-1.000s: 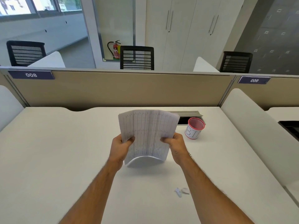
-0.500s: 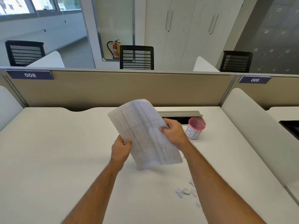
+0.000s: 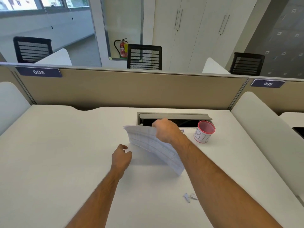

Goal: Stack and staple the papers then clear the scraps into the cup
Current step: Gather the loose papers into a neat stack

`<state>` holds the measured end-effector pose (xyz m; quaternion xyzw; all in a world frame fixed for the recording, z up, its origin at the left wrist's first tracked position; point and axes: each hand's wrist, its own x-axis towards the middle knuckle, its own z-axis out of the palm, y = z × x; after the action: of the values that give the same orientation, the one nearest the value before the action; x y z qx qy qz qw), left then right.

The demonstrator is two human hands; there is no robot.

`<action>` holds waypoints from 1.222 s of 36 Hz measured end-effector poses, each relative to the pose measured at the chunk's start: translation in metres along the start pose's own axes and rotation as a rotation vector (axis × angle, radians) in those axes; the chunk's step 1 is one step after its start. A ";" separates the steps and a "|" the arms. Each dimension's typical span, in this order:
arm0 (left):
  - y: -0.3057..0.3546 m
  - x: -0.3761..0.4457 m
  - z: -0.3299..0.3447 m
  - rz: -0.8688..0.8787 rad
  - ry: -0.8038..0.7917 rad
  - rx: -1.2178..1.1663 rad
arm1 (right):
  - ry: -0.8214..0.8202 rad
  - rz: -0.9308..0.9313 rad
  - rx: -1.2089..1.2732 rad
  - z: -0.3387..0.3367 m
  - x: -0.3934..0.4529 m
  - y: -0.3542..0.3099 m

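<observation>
My right hand (image 3: 166,130) grips the far edge of a stack of printed papers (image 3: 153,145), which tilts down toward me with its near corner close to the white desk (image 3: 65,153). Just left of the stack, my left hand (image 3: 121,157) hovers over the desk, fingers loosely curled and holding nothing. A white cup (image 3: 204,132) with a red rim and handwritten letters stands to the right of the papers. A few small paper scraps (image 3: 189,196) lie on the desk near my right forearm. No stapler is in view.
An open grey cable tray (image 3: 174,116) is set into the desk behind the papers and cup. A beige partition (image 3: 131,91) closes the far edge, and white side dividers (image 3: 263,122) flank the desk. Black chairs stand beyond the partition.
Both hands held the stack upright a second ago. My left hand has let go and dropped toward the desk, while my right hand has carried the stack away and tilted it flatter.
</observation>
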<state>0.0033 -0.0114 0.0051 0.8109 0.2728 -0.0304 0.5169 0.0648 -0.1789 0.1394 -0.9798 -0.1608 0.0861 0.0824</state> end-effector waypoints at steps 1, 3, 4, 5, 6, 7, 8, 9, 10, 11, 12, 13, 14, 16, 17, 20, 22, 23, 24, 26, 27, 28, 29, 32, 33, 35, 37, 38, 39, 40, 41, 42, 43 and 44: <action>0.000 0.000 -0.001 0.003 -0.001 0.001 | -0.002 -0.003 0.004 0.006 0.000 0.000; -0.001 0.001 -0.002 0.011 0.004 0.003 | -0.014 -0.003 0.000 0.014 0.001 0.001; -0.001 0.001 -0.003 0.013 0.008 0.005 | -0.017 -0.004 -0.005 0.016 0.001 0.002; -0.001 0.001 -0.003 0.012 0.012 0.007 | -0.016 -0.005 -0.011 0.018 0.001 0.003; -0.002 0.002 -0.003 0.008 0.013 0.009 | -0.013 -0.003 -0.014 0.018 0.001 0.003; -0.002 0.002 -0.003 0.001 0.012 0.006 | -0.009 -0.001 -0.014 0.019 0.002 0.004; -0.002 0.002 -0.003 -0.008 0.006 -0.001 | -0.006 0.004 -0.012 0.018 0.002 0.004; -0.002 0.002 -0.002 -0.017 -0.001 -0.011 | -0.005 0.009 -0.008 0.018 0.003 0.005; -0.002 0.002 0.000 -0.026 -0.010 -0.024 | -0.005 0.014 -0.003 0.017 0.002 0.004; -0.001 0.002 0.001 -0.036 -0.018 -0.037 | -0.007 0.020 0.005 0.016 0.003 0.005; -0.001 0.002 0.003 -0.041 -0.023 -0.048 | -0.006 0.028 0.018 0.014 0.002 0.005; 0.000 0.001 0.005 -0.043 -0.024 -0.050 | 0.001 0.035 0.036 0.012 0.003 0.006; 0.001 0.000 0.006 -0.040 -0.023 -0.046 | 0.007 0.042 0.057 0.010 0.002 0.007; 0.001 0.000 0.011 -0.022 -0.038 -0.021 | 0.017 0.053 0.107 0.005 0.000 0.010; 0.002 -0.001 0.013 -0.018 -0.057 -0.012 | 0.018 0.063 0.142 0.002 -0.001 0.012; 0.010 -0.005 0.017 -0.044 -0.115 -0.049 | 0.018 0.105 0.297 -0.003 -0.002 0.018; 0.014 -0.003 0.019 -0.079 -0.139 -0.093 | 0.047 0.152 0.444 -0.003 -0.001 0.024; 0.014 -0.001 0.019 -0.097 -0.148 -0.110 | 0.072 0.178 0.526 -0.002 0.000 0.028; 0.015 0.001 0.018 -0.104 -0.161 -0.135 | 0.092 0.205 0.616 -0.001 0.001 0.033; 0.014 0.005 0.018 -0.092 -0.197 -0.243 | 0.122 0.241 0.807 0.003 -0.001 0.041; 0.015 0.006 0.019 -0.076 -0.197 -0.308 | 0.137 0.254 0.889 0.005 -0.002 0.046; 0.016 0.006 0.018 -0.049 -0.168 -0.346 | 0.146 0.266 0.953 0.006 -0.004 0.051; 0.018 0.007 0.017 -0.012 -0.119 -0.366 | 0.150 0.274 1.014 0.008 -0.005 0.056; 0.030 0.004 0.012 0.088 0.000 -0.408 | 0.146 0.280 1.135 0.013 -0.013 0.066; 0.034 0.003 0.010 0.119 0.006 -0.421 | 0.148 0.282 1.156 0.015 -0.015 0.068; 0.041 0.003 0.007 0.185 0.001 -0.438 | 0.164 0.283 1.185 0.020 -0.018 0.071; 0.046 0.003 0.004 0.249 -0.007 -0.442 | 0.195 0.290 1.233 0.025 -0.020 0.072; 0.047 0.003 0.003 0.282 -0.011 -0.437 | 0.219 0.292 1.256 0.027 -0.021 0.072; 0.049 0.003 0.002 0.315 -0.012 -0.429 | 0.244 0.294 1.279 0.030 -0.022 0.072; 0.051 0.002 0.002 0.344 -0.012 -0.411 | 0.268 0.298 1.294 0.034 -0.023 0.072; 0.053 0.001 0.002 0.366 -0.011 -0.393 | 0.290 0.302 1.312 0.037 -0.024 0.071; 0.053 0.001 0.002 0.385 -0.008 -0.372 | 0.311 0.310 1.327 0.041 -0.024 0.071; 0.054 0.001 0.003 0.402 -0.003 -0.353 | 0.332 0.323 1.340 0.046 -0.024 0.069; 0.053 0.001 0.004 0.414 0.005 -0.333 | 0.350 0.340 1.348 0.050 -0.024 0.068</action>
<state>0.0299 -0.0314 0.0466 0.7534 0.1036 0.1231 0.6376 0.0530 -0.2439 0.0814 -0.7267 0.0980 0.0199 0.6797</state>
